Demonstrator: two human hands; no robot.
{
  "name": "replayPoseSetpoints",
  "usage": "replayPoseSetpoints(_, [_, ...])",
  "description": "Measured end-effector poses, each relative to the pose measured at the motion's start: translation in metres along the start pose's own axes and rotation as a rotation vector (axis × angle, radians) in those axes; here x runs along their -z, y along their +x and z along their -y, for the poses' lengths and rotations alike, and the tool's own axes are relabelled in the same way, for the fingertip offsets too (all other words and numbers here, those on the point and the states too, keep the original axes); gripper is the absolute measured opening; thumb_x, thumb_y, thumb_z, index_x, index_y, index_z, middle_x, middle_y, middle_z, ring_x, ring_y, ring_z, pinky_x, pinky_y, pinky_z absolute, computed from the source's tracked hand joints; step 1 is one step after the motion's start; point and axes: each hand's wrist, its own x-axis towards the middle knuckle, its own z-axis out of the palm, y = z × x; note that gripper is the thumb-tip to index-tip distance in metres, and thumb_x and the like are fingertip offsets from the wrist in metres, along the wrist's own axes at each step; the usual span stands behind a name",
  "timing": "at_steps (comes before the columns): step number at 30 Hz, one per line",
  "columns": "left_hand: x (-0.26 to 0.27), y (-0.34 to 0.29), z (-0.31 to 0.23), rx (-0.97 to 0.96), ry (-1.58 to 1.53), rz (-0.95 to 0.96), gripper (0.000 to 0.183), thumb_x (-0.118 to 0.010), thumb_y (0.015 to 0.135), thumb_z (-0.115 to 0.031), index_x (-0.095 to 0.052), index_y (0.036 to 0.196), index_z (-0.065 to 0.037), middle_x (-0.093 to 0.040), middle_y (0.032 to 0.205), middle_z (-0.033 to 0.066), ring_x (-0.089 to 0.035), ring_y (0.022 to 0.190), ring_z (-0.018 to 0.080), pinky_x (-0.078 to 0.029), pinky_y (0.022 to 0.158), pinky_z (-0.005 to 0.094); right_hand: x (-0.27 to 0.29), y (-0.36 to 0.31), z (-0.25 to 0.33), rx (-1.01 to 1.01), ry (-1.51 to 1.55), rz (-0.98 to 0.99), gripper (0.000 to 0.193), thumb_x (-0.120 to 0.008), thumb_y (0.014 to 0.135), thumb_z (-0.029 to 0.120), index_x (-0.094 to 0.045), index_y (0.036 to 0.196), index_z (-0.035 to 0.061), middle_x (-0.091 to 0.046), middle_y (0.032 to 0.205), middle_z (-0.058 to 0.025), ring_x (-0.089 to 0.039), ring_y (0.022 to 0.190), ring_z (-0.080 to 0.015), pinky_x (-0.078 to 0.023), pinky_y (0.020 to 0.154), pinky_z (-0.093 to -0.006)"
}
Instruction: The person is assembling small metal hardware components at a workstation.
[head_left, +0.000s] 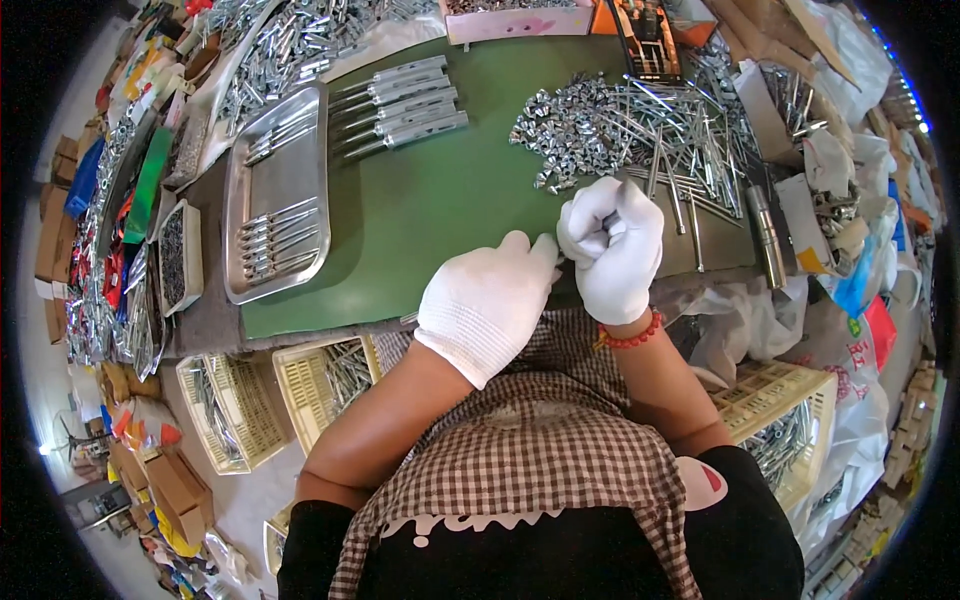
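Both my hands wear white gloves and meet close together at the near edge of the green work mat (pixel 420 220). My left hand (pixel 485 300) is closed, palm down, over a slim metal rod (pixel 408 319); only its end shows beside the cuff. Curled fingers on my right hand (pixel 612 245) press together beside the left fingertips; whatever they pinch is hidden. Just beyond the right hand lie a heap of small silver cone-shaped nuts (pixel 572 130) and a pile of long thin bolts (pixel 690 140). Several sleeved bolts (pixel 405 105) lie side by side farther left on the mat.
A metal tray (pixel 232 215) at left holds two groups of bolts. Loose metal parts (pixel 290 50) heap up at the far left. A pink-and-white box (pixel 520 24) stands at the back. Cream plastic crates (pixel 235 425) sit below the table. A metal tube (pixel 766 240) lies at right.
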Motion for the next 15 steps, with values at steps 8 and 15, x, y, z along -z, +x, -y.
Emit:
replayPoseSetpoints(8, [-0.003, 0.007, -0.008, 0.012, 0.035, 0.022, 0.013, -0.056, 0.093, -0.019, -0.060, 0.090, -0.007, -0.064, 0.084, 0.0115, -0.069, 0.073, 0.0305, -0.057, 0.062, 0.0400, 0.006, 0.000, 0.006, 0.035, 0.189, -0.071, 0.054, -0.042, 0.102, 0.047, -0.049, 0.068, 0.0056, -0.029, 0.055, 0.0021, -0.026, 0.046, -0.0116, -0.020, 0.047, -0.0294])
replayPoseSetpoints(15, [0.025, -0.166, 0.055, 0.630, -0.063, -0.081, 0.019, -0.072, 0.082, -0.019, -0.070, 0.098, -0.008, -0.068, 0.090, 0.0110, -0.067, 0.081, 0.0310, -0.053, 0.072, 0.0420, 0.014, 0.006, 0.013, -0.051, 0.281, 0.013, 0.056, -0.042, 0.104, 0.049, -0.051, 0.070, 0.0051, -0.029, 0.053, 0.0043, -0.026, 0.045, -0.0095, -0.019, 0.045, -0.0282])
